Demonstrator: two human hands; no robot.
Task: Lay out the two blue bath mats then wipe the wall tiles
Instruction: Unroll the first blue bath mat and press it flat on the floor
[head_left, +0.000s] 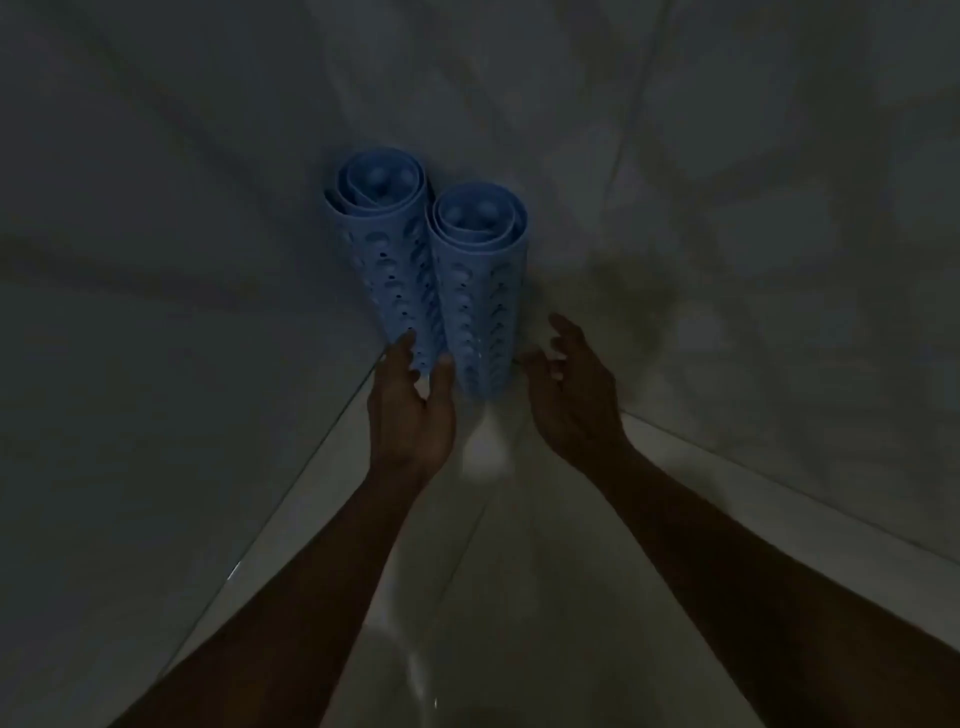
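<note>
Two blue bath mats stand rolled up and upright in the corner where two tiled walls meet. The left roll (387, 249) and the right roll (480, 280) touch side by side, and both show rows of holes. My left hand (410, 405) has its fingers spread around the bottom of the left roll, fingertips touching it. My right hand (571, 384) hovers open just right of the right roll's base, a small gap away. The scene is dim.
Pale marbled wall tiles (727, 182) rise on both sides of the corner. The glossy floor tiles (519, 597) reflect light below my arms. A wall edge (291, 483) runs diagonally along the left.
</note>
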